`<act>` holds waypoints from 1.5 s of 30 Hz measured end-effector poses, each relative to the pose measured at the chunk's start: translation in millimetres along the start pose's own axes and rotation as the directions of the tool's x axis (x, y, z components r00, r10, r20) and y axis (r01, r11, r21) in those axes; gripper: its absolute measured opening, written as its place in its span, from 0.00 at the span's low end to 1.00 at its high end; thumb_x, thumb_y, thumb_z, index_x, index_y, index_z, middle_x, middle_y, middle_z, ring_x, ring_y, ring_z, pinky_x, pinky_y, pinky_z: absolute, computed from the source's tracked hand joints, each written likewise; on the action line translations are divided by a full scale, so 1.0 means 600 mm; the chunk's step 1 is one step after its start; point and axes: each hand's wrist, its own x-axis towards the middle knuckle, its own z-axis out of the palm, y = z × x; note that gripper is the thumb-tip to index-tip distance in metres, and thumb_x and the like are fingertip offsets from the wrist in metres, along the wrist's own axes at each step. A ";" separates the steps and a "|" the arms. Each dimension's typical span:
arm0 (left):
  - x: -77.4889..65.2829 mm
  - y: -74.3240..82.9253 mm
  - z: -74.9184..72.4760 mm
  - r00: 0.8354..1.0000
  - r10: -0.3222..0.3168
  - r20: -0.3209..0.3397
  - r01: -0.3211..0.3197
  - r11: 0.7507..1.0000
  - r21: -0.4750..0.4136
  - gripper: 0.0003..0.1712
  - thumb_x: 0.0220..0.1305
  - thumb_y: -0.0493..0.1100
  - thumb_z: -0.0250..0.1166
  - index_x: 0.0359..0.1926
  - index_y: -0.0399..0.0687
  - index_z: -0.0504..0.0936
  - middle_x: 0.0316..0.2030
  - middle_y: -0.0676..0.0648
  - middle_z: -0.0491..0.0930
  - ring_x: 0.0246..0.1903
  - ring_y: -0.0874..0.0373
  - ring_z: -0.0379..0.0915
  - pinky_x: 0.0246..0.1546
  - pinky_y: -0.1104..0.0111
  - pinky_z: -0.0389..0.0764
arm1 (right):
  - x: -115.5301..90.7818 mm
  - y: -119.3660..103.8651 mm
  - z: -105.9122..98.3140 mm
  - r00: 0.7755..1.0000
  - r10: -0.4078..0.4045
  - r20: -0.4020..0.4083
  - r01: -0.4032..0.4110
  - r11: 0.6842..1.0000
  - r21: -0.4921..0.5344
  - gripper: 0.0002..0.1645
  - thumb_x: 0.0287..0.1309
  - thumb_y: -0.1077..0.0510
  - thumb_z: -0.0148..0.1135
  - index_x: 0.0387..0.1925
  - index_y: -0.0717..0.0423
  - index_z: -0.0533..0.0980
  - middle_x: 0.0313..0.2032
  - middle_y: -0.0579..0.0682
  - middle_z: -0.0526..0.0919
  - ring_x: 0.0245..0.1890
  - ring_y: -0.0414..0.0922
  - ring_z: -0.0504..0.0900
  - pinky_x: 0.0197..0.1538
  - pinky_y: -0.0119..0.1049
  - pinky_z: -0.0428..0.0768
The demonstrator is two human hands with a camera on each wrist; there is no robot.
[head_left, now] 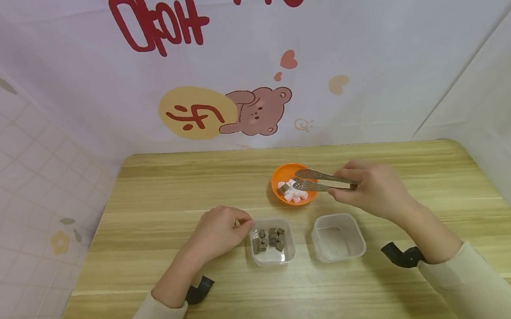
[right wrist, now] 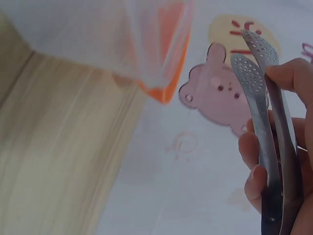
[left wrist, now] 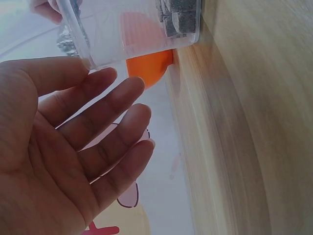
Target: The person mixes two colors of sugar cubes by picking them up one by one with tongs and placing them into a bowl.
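My left hand (head_left: 222, 230) is at the near-left clear plastic container (head_left: 274, 263), its thumb and index finger pinching the rim corner. The other fingers (left wrist: 122, 164) are loosely bent and spread in the left wrist view. Several grey-brown cubes (head_left: 273, 234) lie inside that container. My right hand (head_left: 377, 189) grips metal tongs (head_left: 327, 176) with perforated tips, held over the orange bowl (head_left: 275, 174). The tongs' tips are apart; no cube shows between them in the right wrist view. White and pinkish cubes (head_left: 296, 194) lie in the bowl with a grey-brown cube (head_left: 284, 188).
A second clear plastic container (head_left: 340, 257) stands right of the first, below the tongs. All stand on a wood-grain table (head_left: 231, 303). A white cloth (head_left: 362, 28) printed with a bear (head_left: 258, 111) hangs behind. Black curved pieces (head_left: 401, 256) show by both wrists.
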 end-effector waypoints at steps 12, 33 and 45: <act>-0.001 -0.003 0.003 1.000 0.009 -0.009 -0.009 1.000 -0.001 0.07 0.71 0.45 0.69 0.40 0.52 0.93 0.31 0.60 0.85 0.16 0.64 0.65 0.23 0.66 0.69 | 0.020 -0.071 0.008 0.985 -0.168 0.035 0.164 0.980 0.113 0.13 0.44 0.56 0.80 0.35 0.53 0.88 0.31 0.40 0.86 0.21 0.33 0.75 0.23 0.22 0.70; 0.000 -0.002 0.002 1.000 0.022 -0.014 -0.022 0.999 0.024 0.07 0.71 0.45 0.69 0.40 0.52 0.93 0.34 0.59 0.87 0.22 0.64 0.70 0.26 0.65 0.71 | 0.020 -0.144 0.061 0.897 -0.314 0.313 0.348 0.935 -0.060 0.17 0.44 0.50 0.84 0.25 0.50 0.81 0.24 0.39 0.73 0.19 0.35 0.67 0.23 0.29 0.73; 0.000 0.000 0.000 1.000 0.019 -0.014 -0.018 1.000 0.022 0.07 0.71 0.45 0.69 0.40 0.52 0.93 0.33 0.60 0.86 0.20 0.64 0.67 0.24 0.66 0.69 | 0.025 -0.166 0.078 0.841 -0.322 0.434 0.415 0.899 -0.139 0.14 0.49 0.52 0.76 0.22 0.47 0.76 0.22 0.39 0.70 0.19 0.35 0.65 0.23 0.29 0.72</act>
